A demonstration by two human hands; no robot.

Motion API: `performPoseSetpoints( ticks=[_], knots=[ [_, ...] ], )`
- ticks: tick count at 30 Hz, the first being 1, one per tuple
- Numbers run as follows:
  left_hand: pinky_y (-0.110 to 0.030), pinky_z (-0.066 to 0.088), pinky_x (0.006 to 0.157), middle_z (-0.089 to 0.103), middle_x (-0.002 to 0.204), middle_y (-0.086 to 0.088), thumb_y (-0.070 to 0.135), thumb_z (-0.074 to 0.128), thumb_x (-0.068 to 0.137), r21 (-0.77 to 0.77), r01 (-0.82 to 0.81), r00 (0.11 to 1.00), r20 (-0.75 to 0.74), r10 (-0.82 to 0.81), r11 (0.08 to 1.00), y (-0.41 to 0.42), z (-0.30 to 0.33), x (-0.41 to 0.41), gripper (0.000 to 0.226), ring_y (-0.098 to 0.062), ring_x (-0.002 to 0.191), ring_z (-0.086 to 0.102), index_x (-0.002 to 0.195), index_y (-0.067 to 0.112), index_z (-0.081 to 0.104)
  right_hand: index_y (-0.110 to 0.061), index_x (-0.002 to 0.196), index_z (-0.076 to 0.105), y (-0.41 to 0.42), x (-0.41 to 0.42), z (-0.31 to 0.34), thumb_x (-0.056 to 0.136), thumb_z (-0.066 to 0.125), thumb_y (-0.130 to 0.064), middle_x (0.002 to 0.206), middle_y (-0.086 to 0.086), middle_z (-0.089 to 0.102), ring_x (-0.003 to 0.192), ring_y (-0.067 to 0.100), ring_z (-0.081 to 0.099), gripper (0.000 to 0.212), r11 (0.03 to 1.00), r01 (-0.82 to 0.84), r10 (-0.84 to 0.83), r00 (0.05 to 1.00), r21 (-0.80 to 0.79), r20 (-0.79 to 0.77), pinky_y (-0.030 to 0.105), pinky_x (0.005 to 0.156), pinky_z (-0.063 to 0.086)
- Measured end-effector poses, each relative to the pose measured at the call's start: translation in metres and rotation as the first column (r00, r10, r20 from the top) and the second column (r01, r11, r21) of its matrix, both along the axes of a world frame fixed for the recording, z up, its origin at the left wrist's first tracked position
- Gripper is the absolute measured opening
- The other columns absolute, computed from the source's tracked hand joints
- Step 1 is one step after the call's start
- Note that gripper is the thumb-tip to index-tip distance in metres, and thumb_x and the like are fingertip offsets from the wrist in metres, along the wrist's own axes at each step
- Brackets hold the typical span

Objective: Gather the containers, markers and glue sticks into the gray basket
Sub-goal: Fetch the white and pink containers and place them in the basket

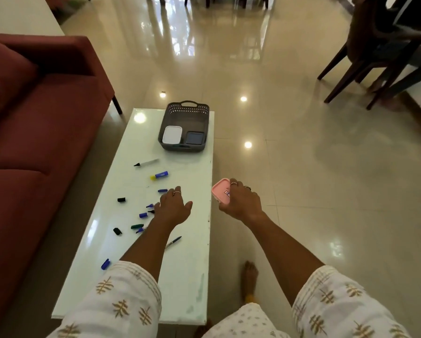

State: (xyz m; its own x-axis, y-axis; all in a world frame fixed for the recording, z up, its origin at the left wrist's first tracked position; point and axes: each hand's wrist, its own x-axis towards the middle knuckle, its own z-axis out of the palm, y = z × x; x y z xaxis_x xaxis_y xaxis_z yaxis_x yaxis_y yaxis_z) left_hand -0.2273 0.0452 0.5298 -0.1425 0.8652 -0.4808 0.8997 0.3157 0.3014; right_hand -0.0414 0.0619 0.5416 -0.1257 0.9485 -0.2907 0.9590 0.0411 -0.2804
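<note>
The gray basket [184, 111] stands at the far end of the white table [180, 276]. Inside it lie a white container [172, 134] and a dark blue container [194, 138]. My right hand [241, 201] is shut on a pink container [220, 191], held in the air just past the table's right edge. My left hand [173, 206] hovers palm down with fingers apart over the table's middle, holding nothing. A white marker [147, 162], a blue and yellow glue stick [159, 175], several blue, black and green markers and caps [143, 214] and a thin pen [173, 242] lie scattered on the table.
A red sofa [33, 123] runs along the table's left side. Glossy tiled floor lies to the right, with dark wooden chairs [375, 57] at the far right. My bare foot [249, 279] stands on the floor beside the table's near right corner.
</note>
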Motion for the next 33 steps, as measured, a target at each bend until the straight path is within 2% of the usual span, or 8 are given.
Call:
performPoseSetpoints(
  ticks=[6, 11, 16, 18, 22, 28, 33],
  knots=[
    [-0.043, 0.027, 0.113, 0.021, 0.157, -0.008, 0.04, 0.044, 0.096, 0.011, -0.134, 0.991, 0.022, 0.134, 0.991, 0.083, -0.014, 0.011, 0.066, -0.028, 0.144, 0.023, 0.149, 0.011, 0.018, -0.006, 0.143, 0.025, 0.099, 0.02, -0.017, 0.083, 0.06, -0.042, 0.132, 0.011, 0.046, 0.119, 0.032, 0.05, 0.078, 0.993, -0.117, 0.118, 0.993, -0.008, 0.016, 0.045, 0.095, 0.043],
    [-0.042, 0.029, 0.113, 0.025, 0.155, -0.008, 0.036, 0.045, 0.096, -0.026, -0.246, 0.967, 0.065, 0.248, 0.969, 0.142, -0.025, 0.028, 0.062, -0.028, 0.142, 0.025, 0.148, 0.011, 0.023, -0.007, 0.139, 0.031, 0.183, 0.04, -0.03, 0.082, 0.059, -0.045, 0.13, 0.01, 0.05, 0.12, 0.03, 0.046, 0.074, 0.976, -0.215, 0.213, 0.976, 0.032, 0.053, 0.041, 0.097, 0.036],
    [-0.043, 0.037, 0.108, 0.039, 0.147, -0.01, 0.035, 0.047, 0.095, -0.041, -0.341, 0.937, 0.062, 0.343, 0.939, 0.191, -0.029, 0.037, 0.059, -0.027, 0.135, 0.036, 0.146, 0.011, 0.028, -0.006, 0.143, 0.026, 0.253, 0.05, -0.035, 0.082, 0.062, -0.038, 0.135, 0.011, 0.045, 0.127, 0.031, 0.038, 0.077, 0.937, -0.349, 0.349, 0.935, -0.011, 0.057, 0.038, 0.104, 0.032],
    [-0.043, 0.038, 0.107, 0.037, 0.146, -0.01, 0.034, 0.047, 0.095, -0.039, -0.371, 0.926, 0.065, 0.372, 0.928, 0.208, -0.029, 0.037, 0.058, -0.028, 0.134, 0.037, 0.145, 0.011, 0.029, -0.007, 0.145, 0.022, 0.277, 0.05, -0.036, 0.082, 0.062, -0.033, 0.138, 0.012, 0.042, 0.131, 0.032, 0.034, 0.079, 0.908, -0.416, 0.418, 0.907, -0.045, 0.051, 0.038, 0.107, 0.029],
    [-0.041, 0.036, 0.107, 0.034, 0.148, -0.01, 0.034, 0.046, 0.096, -0.033, -0.41, 0.91, 0.047, 0.411, 0.911, 0.24, -0.031, 0.029, 0.057, -0.029, 0.136, 0.034, 0.145, 0.012, 0.029, -0.008, 0.146, 0.021, 0.322, 0.037, -0.036, 0.081, 0.063, -0.027, 0.14, 0.011, 0.04, 0.134, 0.032, 0.031, 0.079, 0.829, -0.552, 0.558, 0.826, -0.095, 0.074, 0.039, 0.109, 0.028],
    [-0.043, 0.032, 0.11, 0.031, 0.151, -0.01, 0.034, 0.045, 0.096, -0.051, -0.474, 0.877, 0.063, 0.477, 0.879, 0.3, -0.049, -0.003, 0.058, -0.029, 0.139, 0.029, 0.146, 0.011, 0.028, -0.007, 0.144, 0.025, 0.393, -0.01, -0.048, 0.081, 0.061, -0.026, 0.138, 0.012, 0.043, 0.131, 0.032, 0.034, 0.075, 0.762, -0.642, 0.647, 0.753, -0.085, 0.116, 0.042, 0.109, 0.03],
    [-0.04, 0.032, 0.111, 0.034, 0.148, -0.011, 0.035, 0.046, 0.095, -0.107, -0.513, 0.849, 0.083, 0.522, 0.852, 0.352, -0.069, -0.031, 0.058, -0.029, 0.137, 0.033, 0.144, 0.009, 0.031, -0.01, 0.142, 0.027, 0.456, -0.052, -0.065, 0.081, 0.063, -0.032, 0.14, 0.009, 0.043, 0.132, 0.029, 0.035, 0.075, 0.791, -0.604, 0.611, 0.786, -0.094, 0.094, 0.038, 0.106, 0.03]
  ],
)
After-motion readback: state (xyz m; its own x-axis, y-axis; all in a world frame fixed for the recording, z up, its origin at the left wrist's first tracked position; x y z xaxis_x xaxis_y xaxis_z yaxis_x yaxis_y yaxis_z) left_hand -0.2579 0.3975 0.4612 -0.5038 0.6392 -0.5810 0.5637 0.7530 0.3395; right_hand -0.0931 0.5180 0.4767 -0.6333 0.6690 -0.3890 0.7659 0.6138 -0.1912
